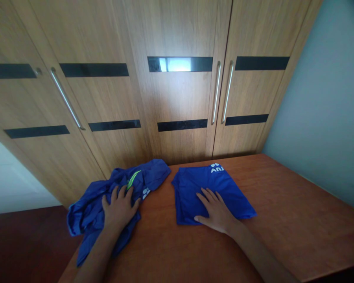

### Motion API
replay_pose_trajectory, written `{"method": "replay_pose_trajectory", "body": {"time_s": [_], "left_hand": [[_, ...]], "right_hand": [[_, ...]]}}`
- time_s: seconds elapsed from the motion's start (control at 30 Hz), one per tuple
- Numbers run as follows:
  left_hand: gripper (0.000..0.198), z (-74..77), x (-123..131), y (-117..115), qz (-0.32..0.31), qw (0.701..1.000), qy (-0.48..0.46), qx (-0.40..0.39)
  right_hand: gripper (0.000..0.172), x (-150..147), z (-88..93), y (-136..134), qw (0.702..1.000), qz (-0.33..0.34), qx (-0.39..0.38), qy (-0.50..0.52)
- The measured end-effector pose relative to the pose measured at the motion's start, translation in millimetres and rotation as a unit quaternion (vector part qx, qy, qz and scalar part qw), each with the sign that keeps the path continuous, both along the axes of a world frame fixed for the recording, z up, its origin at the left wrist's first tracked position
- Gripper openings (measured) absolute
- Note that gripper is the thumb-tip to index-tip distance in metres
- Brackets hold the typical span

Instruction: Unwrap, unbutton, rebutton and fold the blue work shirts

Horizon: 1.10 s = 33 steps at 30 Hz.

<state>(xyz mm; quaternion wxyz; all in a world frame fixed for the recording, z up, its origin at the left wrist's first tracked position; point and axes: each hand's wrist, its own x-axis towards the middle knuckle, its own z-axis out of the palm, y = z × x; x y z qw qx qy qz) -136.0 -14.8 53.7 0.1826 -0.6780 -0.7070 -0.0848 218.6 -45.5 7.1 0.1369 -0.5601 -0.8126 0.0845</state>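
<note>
A crumpled blue garment (90,208) with a bright green mark and a white print lies at the left of the wooden table. My left hand (120,208) rests on it, palm down, fingers spread. To the right, a second blue garment (191,188) is folded into a flat, roughly square shape with white lettering at its far edge. On its lower right part lies my right hand (214,212), fingers apart and palm down. A strip of bare table separates the two garments.
The reddish-brown table (297,220) extends to the right, up to a pale wall (327,118). Behind it stands a wooden wardrobe (177,94) with metal handles and dark strips. Dark red floor (26,243) shows past the table's left edge.
</note>
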Motion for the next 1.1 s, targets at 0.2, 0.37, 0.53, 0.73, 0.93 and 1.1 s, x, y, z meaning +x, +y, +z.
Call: {"method": "replay_pose_trajectory", "body": {"time_s": [0.2, 0.37, 0.53, 0.73, 0.93, 1.1], "left_hand": [[0.038, 19.6, 30, -15, -0.161, 0.977, -0.116, 0.083], [0.030, 11.8, 74, -27, -0.292, 0.865, -0.407, -0.037], [0.050, -6.1, 114, -30, -0.137, 0.632, -0.744, -0.167], [0.033, -10.5, 131, -25, -0.010, 0.422, -0.891, -0.167], [0.008, -21.4, 134, -22, -0.039, 0.372, -0.905, -0.202], [0.030, -19.6, 143, -29, -0.155, 0.451, -0.832, -0.283]], "right_hand": [[0.049, -2, -1.1, 3, 0.999, -0.021, 0.044, 0.002], [0.035, -3, -9.0, 8, 0.996, -0.038, 0.078, 0.023], [0.037, 2, -11.1, 6, 0.992, -0.036, 0.079, 0.087], [0.027, 18, -9.2, -2, 0.955, -0.085, 0.042, 0.280], [0.030, 25, -2.6, -3, 0.889, -0.115, -0.013, 0.443], [0.036, 18, 11.6, -11, 0.888, -0.104, -0.031, 0.448]]}}
